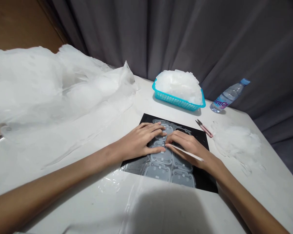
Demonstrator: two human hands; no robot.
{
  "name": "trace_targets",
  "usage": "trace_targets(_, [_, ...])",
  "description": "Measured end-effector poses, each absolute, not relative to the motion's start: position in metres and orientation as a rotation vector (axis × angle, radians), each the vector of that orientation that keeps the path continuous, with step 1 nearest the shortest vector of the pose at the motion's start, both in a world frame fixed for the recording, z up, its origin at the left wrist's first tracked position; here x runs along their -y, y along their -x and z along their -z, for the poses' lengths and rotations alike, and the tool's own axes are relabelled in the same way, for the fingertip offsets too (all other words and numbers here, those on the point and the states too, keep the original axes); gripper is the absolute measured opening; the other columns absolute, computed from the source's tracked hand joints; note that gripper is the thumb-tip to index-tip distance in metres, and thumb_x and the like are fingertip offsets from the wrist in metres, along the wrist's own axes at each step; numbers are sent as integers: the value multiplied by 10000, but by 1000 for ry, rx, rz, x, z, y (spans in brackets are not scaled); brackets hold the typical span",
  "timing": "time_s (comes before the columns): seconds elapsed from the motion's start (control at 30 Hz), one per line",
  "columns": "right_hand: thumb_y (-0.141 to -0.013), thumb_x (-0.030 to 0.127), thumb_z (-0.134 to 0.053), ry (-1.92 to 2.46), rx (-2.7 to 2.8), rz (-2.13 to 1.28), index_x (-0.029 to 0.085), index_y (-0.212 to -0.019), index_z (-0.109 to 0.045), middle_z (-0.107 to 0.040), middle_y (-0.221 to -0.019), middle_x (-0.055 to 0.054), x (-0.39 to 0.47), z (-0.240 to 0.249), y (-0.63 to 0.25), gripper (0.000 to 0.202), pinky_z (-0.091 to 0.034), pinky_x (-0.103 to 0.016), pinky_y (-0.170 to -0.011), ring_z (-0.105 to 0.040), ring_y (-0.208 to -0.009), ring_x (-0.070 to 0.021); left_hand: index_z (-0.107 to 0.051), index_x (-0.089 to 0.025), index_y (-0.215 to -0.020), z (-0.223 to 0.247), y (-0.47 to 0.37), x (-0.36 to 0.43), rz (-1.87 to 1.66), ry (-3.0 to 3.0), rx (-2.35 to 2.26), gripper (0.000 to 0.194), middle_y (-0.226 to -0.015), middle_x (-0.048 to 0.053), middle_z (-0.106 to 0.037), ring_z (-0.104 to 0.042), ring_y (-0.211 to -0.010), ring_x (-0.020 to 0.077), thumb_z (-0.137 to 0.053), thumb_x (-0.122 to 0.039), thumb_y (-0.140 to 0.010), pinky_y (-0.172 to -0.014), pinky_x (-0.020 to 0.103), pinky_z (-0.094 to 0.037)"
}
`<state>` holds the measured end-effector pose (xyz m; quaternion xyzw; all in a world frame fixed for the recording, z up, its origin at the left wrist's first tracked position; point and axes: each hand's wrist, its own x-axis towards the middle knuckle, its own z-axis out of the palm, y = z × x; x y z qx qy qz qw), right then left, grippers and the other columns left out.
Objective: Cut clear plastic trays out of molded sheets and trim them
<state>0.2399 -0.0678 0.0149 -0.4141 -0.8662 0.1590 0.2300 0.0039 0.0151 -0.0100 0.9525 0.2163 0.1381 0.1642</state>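
Note:
My left hand (145, 138) lies with its fingers spread on a translucent sheet (157, 172) of moulded, rounded panels with small holes. My right hand (189, 144) is closed around a thin white stick (187, 152), whose near end sticks out past the hand. The stick's tip is low over the sheet, close to my left fingertips; whether it touches is too small to tell. Beneath the sheet is a black mat (206, 187), flat on the white table. At the sheet's upper right, one panel-shaped gap shows black.
A turquoise basket (178, 101) heaped with translucent pieces stands behind the mat. Pink-handled thread snips (204, 128) lie beside clear scraps (239, 143) on the right, near a tilted-looking water bottle (228, 97). A large pile of clear plastic sheeting (44, 84) covers the left.

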Motion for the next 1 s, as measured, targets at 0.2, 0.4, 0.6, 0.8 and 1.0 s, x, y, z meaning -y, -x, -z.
trace_targets(0.2, [-1078,205,-482,1077,2471,46,151,-1137,-652,-733,-1054,-120,66,2,-235,188,-611,-374,-882,-702,-1001,-236,-607,-201,-1380,12,-4,-16,-408,-2723,-640,593,-1576,105,-542,-442,-1501,301,-562,-648,-992,-1218,467,-329])
trace_targets(0.4, [-1082,199,-461,1111,2593,364,80,-1294,-626,-725,-1119,-170,69,8,-235,293,-618,-420,-877,-687,-1030,-283,-546,-187,-1359,6,-8,-5,-558,-2626,-825,602,-1454,140,-595,-549,-1350,324,-640,-622,-954,-1076,465,-463])
trace_targets(0.6, [-1069,174,-495,1089,2464,393,85,-1279,-645,-735,-1027,-146,65,12,-237,273,-610,-384,-849,-702,-984,-261,-563,-196,-1064,4,-10,5,-649,-2167,-1077,501,-1028,65,-674,-648,-920,254,-722,-632,-874,-795,396,-517])
trace_targets(0.8, [-1076,203,-477,1186,2396,144,142,-1242,-668,-749,-1073,-141,69,6,-234,260,-587,-385,-841,-708,-1001,-262,-459,-226,-1128,6,-17,-1,-635,-1491,-861,537,-780,-38,-682,-658,-739,178,-833,-436,-804,-701,317,-482])
trace_targets(1.0, [-1067,234,-465,1388,1981,-13,170,-1065,-686,-737,-1022,-119,48,-7,-251,230,-547,-392,-883,-705,-963,-250,-418,-236,-1033,10,-17,-7,-548,-1409,-803,513,-688,-66,-660,-608,-616,142,-847,-305,-760,-610,287,-426])
